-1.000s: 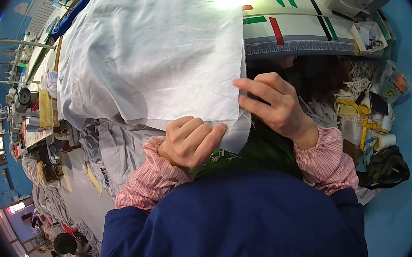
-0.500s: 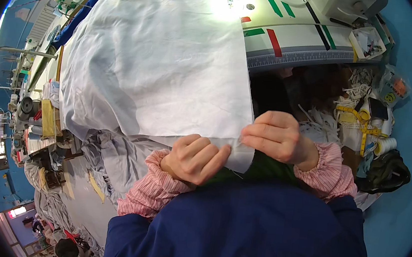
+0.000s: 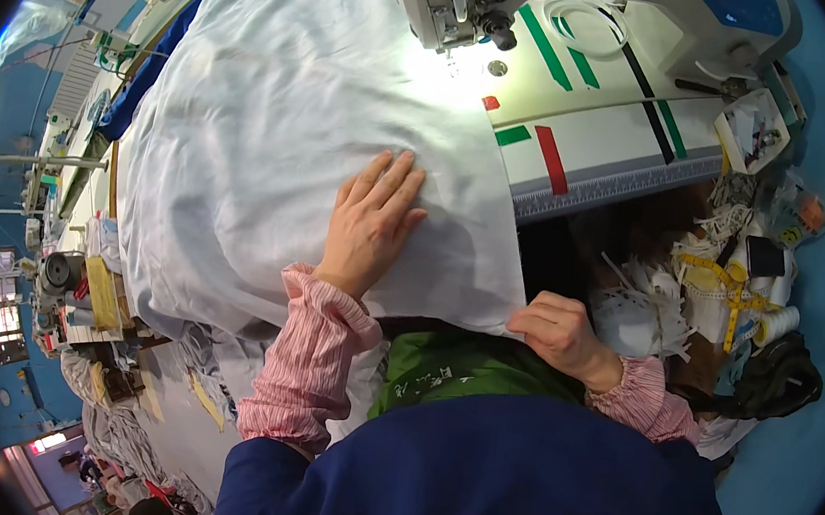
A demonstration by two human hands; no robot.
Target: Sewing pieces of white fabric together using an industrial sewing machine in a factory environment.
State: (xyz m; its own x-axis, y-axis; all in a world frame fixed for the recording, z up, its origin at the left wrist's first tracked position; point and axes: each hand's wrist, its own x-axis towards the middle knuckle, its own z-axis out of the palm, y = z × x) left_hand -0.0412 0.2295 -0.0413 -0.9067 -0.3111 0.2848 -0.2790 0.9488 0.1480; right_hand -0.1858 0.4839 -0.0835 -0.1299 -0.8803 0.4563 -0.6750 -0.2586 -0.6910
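Note:
A large white fabric piece (image 3: pixel 263 151) spreads over the sewing table and hangs down toward my lap. My left hand (image 3: pixel 371 218) lies flat on it with the fingers stretched out, pointing up toward the sewing machine (image 3: pixel 467 22). At the near right corner of the fabric, my right hand (image 3: pixel 558 331) pinches the edge between thumb and fingers. The machine's needle area stands over the fabric's far right part, under a bright light. Fine detail there is lost in the glare.
A ruler strip (image 3: pixel 621 191) runs along the table's front edge, with green, red and black tapes beside it. At right are a small white box (image 3: pixel 753 127), a yellow measuring tape (image 3: pixel 732 281), thread spools (image 3: pixel 777 324) and white scraps (image 3: pixel 642 317). Fabric heaps lie at left.
My left hand has let go of the folded near edge and moved up to lie flat on the fabric. My right hand, still pinching the corner, is lower. The view has shifted, showing more machine.

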